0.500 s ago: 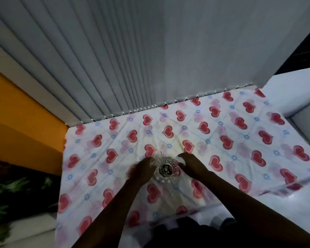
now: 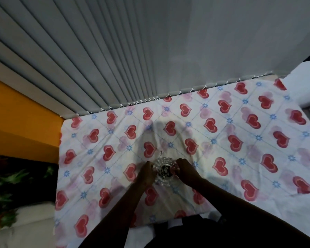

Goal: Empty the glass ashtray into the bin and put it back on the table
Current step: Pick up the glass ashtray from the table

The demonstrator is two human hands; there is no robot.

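- Two hands meet on the ashtray [image 2: 164,171]: the left hand [image 2: 147,173] has its fingers curled against the near-left rim, and the right hand [image 2: 185,170] has its fingers bent over the right rim, so the glass is clasped from both sides.
- Whether the fingertips sit under the base or only press on the wall is too dim to tell.
- Between the fingers the bowl faces straight up, with a dark heap of ash and butts [image 2: 164,172] in its middle; kept level like that, nothing should spill on the way to a bin.
- Being round, the ashtray has no long axis to speak of; its ribbed rim fans out evenly on every side.
- A two-sided hold probably suits heavy, slippery cut glass better than a one-handed pinch.
- Under the fingers lies the cloth [image 2: 240,140], white with red hearts and blue flowers, rumpled just beyond the ashtray; whether the glass rests on it or is slightly lifted cannot be told.
- Far past the fingers hang grey blinds [image 2: 115,59].
- No bin is in view, so emptying is not yet done.
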